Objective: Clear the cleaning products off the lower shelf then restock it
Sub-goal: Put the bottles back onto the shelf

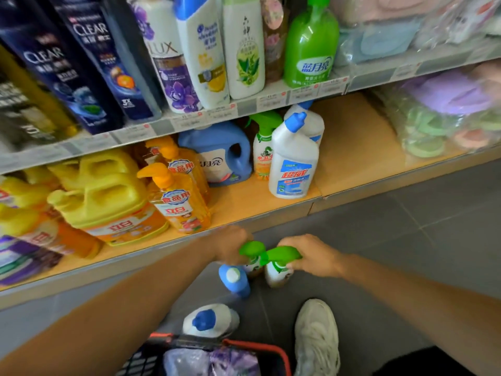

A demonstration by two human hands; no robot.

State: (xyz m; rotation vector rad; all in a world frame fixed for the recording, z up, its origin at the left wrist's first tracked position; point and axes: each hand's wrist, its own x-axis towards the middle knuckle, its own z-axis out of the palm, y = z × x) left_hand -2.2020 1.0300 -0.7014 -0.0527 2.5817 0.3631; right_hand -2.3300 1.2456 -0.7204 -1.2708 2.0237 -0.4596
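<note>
Below the front edge of the lower shelf [352,147], each of my hands holds a green-trigger spray bottle over the floor. My left hand [233,245] grips one spray bottle [250,253] by its neck; my right hand [309,255] grips the other spray bottle [279,264]. On the shelf stand a white toilet cleaner bottle with a blue cap [294,161], a second one behind it [311,123], another green spray bottle [264,147], a blue detergent jug [219,153], orange pump bottles [181,202] and yellow jugs [108,202].
A blue bottle [234,279] and a white blue-capped bottle [207,320] stand on the grey floor tiles. A red-rimmed basket [282,356] with a purple pack sits at the bottom. My white shoe [315,337] is beside it. Shampoo bottles [200,50] fill the upper shelf.
</note>
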